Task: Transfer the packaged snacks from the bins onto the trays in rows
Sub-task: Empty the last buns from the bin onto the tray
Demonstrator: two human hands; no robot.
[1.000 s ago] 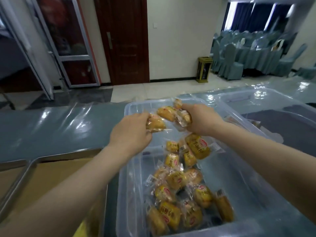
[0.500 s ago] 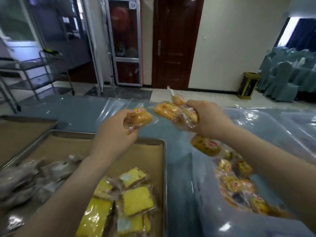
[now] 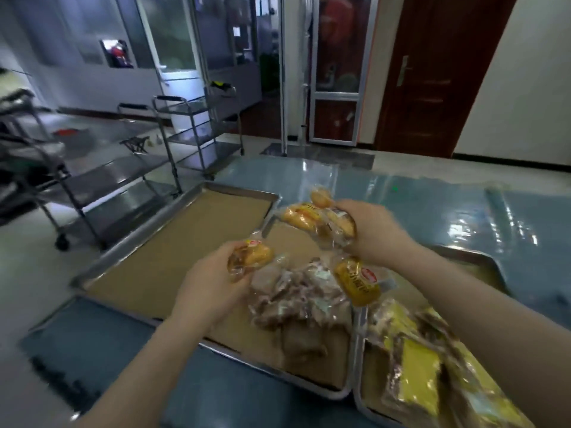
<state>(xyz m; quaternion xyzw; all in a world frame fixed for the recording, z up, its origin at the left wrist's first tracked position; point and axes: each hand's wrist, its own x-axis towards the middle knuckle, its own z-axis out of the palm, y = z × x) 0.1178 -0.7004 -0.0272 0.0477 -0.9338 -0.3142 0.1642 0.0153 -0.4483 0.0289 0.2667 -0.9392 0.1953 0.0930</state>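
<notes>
Centre frame: we hold packaged snacks above two metal trays on the blue counter [image 3: 432,211]. Our left grip [image 3: 213,285] is clenched round a single orange bun packet [image 3: 250,257], just above the bare brown liner of the left tray [image 3: 191,242]. Up and to the right, our right grip [image 3: 374,233] grasps a bunch of packets [image 3: 315,217]. We cannot count them, since the wrappers overlap and motion smears them. One more yellow packet [image 3: 358,282] hangs below that wrist, and we cannot tell what holds it. A heap of grey-brown packets [image 3: 296,298] lies at the left tray's right side, its print unreadable. At lower right, yellow packets [image 3: 417,366] lie in the right tray [image 3: 457,250], partly hidden by our forearm and cut off by the frame edge. Steel trolleys [image 3: 173,134] stand blurred at upper left, a dark wooden door [image 3: 432,72] at upper right.
</notes>
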